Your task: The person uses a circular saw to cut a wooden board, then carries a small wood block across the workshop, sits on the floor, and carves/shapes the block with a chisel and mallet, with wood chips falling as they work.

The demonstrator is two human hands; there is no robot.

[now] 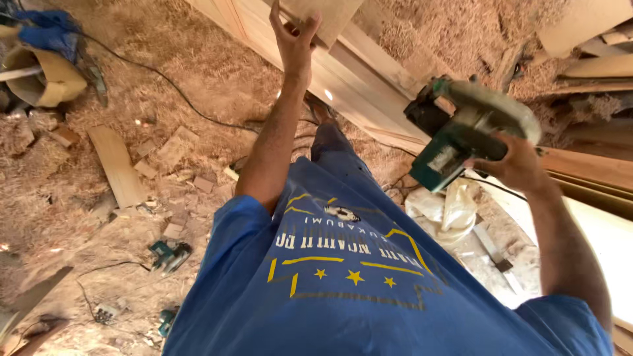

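My left hand (293,36) is raised in front of me and grips the lower edge of a pale wooden board piece (330,13) near the top of the view. My right hand (514,165) holds a green and grey circular saw (471,128) by its handle, lifted off the surface, with its black cord trailing down to the left. Long planks (369,86) run diagonally between the two hands. My blue printed shirt (343,277) fills the bottom of the view, and one trouser leg (330,142) shows above it.
Sawdust covers the floor (198,72). Offcuts and a short plank (119,165) lie at left, with a small green power tool (168,256) and a black cable (165,82). A white bag (445,211) sits below the saw. More boards are stacked at right (593,165).
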